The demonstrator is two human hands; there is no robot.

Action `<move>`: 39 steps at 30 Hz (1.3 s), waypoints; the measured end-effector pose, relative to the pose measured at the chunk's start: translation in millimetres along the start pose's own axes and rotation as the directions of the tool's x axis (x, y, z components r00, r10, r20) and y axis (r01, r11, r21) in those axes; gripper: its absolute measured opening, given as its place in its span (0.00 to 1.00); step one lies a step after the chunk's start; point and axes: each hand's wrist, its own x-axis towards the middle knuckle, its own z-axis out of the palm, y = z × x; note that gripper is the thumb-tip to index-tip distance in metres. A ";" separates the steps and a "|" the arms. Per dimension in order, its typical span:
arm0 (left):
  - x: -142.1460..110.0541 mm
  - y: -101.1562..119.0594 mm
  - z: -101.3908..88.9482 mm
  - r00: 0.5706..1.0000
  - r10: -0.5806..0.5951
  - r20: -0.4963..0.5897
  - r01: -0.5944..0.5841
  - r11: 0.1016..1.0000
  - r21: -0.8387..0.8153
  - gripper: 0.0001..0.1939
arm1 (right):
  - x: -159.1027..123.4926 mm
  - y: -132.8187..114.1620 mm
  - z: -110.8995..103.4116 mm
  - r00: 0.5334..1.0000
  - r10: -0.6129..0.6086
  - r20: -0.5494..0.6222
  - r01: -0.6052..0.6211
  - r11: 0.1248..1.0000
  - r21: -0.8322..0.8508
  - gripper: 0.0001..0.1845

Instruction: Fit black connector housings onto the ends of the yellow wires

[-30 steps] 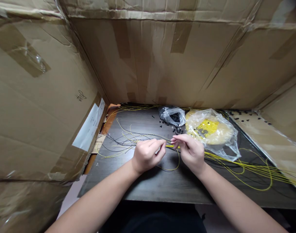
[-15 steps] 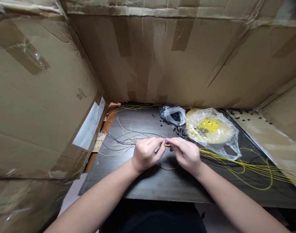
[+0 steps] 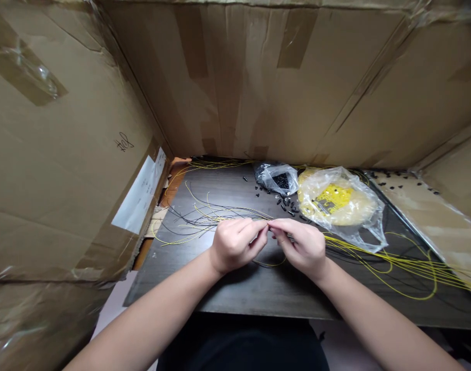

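Left hand and right hand meet fingertip to fingertip, each pinched closed; what sits between the tips is too small to tell. Thin black-and-yellow wires fan out left of the left hand; yellow strands trail right of the right hand. Small black pieces lie just beyond. It looks like fine joining or sorting, calling for a steady pinch.
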 end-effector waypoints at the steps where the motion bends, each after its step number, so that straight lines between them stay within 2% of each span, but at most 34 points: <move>1: 0.4 0.4 -0.6 1.000 0.004 -0.007 -0.004 1.000 -0.004 0.06 | -0.9 0.2 -0.6 1.000 0.010 -0.004 -0.010 1.000 0.003 0.15; 7: 1.2 2.9 -3.7 0.999 0.039 -0.020 -0.039 0.999 0.023 0.08 | -5.1 2.3 -5.1 0.995 0.096 -0.038 -0.092 0.991 0.095 0.16; 13: 2.4 3.9 -5.3 0.994 0.102 -0.029 -0.101 0.994 0.044 0.08 | 1.1 -4.3 -9.8 0.999 0.035 0.038 -0.038 0.996 0.081 0.12; 18: 1.4 1.9 -5.0 0.989 0.146 -0.023 -0.144 0.988 0.062 0.10 | 2.0 -5.9 -10.2 0.999 0.017 0.029 -0.018 0.998 0.055 0.09; 25: 1.1 0.5 -4.2 0.990 0.142 -0.017 -0.140 0.988 0.068 0.11 | 0.5 -2.6 -12.9 0.990 0.142 0.018 -0.144 0.981 0.130 0.07; 33: 0.1 -1.8 -4.2 0.983 0.182 0.003 -0.181 0.981 0.063 0.11 | 4.8 -1.6 -12.4 0.995 0.069 0.070 -0.076 0.991 0.107 0.07; 39: 0.4 -3.1 -3.4 0.984 0.175 0.031 -0.177 0.978 0.114 0.10 | 4.0 -0.9 -12.6 0.996 0.027 0.082 -0.028 1.000 0.012 0.08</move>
